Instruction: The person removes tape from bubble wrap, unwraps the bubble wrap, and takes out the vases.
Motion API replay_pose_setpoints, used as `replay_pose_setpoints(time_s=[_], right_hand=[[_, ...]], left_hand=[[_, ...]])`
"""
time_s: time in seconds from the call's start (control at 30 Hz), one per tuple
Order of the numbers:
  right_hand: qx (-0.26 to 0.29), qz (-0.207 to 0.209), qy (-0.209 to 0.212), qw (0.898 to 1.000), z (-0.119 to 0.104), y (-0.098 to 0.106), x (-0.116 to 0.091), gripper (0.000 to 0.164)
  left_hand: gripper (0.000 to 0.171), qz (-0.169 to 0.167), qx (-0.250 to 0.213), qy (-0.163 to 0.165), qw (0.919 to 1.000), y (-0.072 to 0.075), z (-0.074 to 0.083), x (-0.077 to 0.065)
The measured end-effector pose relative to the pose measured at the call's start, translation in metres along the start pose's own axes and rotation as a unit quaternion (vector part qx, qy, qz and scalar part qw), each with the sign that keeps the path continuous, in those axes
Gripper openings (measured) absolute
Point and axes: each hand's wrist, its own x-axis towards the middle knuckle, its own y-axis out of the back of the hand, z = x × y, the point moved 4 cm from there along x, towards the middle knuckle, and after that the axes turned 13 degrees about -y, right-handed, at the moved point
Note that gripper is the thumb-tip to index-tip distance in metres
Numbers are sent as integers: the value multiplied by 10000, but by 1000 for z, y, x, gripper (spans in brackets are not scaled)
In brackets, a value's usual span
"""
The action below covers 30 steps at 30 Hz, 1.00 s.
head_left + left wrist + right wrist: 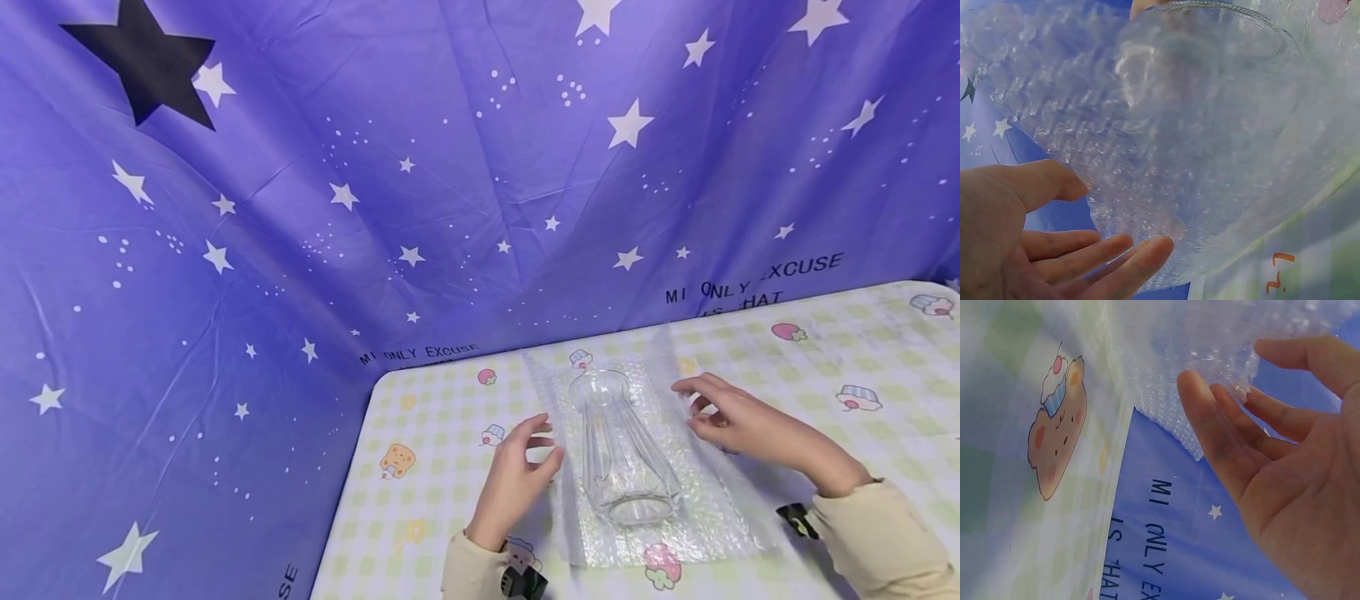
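Observation:
A clear glass vase (626,450) with a ribbed body lies on its side on a sheet of bubble wrap (712,517), its round ends facing the far and near sides of the table. To the left of it my left hand (521,467) is at the wrap's raised left edge; the left wrist view shows its fingers (1141,262) relaxed and parted. My right hand (750,421) hovers by the right edge of the wrap. In the right wrist view its thumb and fingers (1200,403) are apart, with the wrap's corner (1172,422) behind them.
A checked tablecloth (435,417) with cartoon prints covers the table. Behind and to the left hangs a purple curtain (450,183) with white stars, close to the table's back edge. A black device (798,521) sits at the right wrist, another (522,582) at the left.

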Motion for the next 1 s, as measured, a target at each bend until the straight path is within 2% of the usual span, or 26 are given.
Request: replay_pose_setpoints(time_s=[0.13,0.37,0.6,0.8,1.0], right_hand=[[34,-77,-40,10000,2,1,-1,43],[59,-236,-224,9995,9,2,-1,47],[-64,-414,-561,9975,13,3,-2,51],[-213,-238,-408,9987,20,4,-2,52],[-279,-374,-661,9967,27,4,-4,57]], left_hand=[[48,-5,67,76,9999,2,-1,0],[48,-183,218,21,9996,5,-5,-1],[50,-273,259,27,9993,10,-5,-2],[50,-356,307,110,9988,13,-9,-2],[48,-369,379,139,9985,16,-12,-3]])
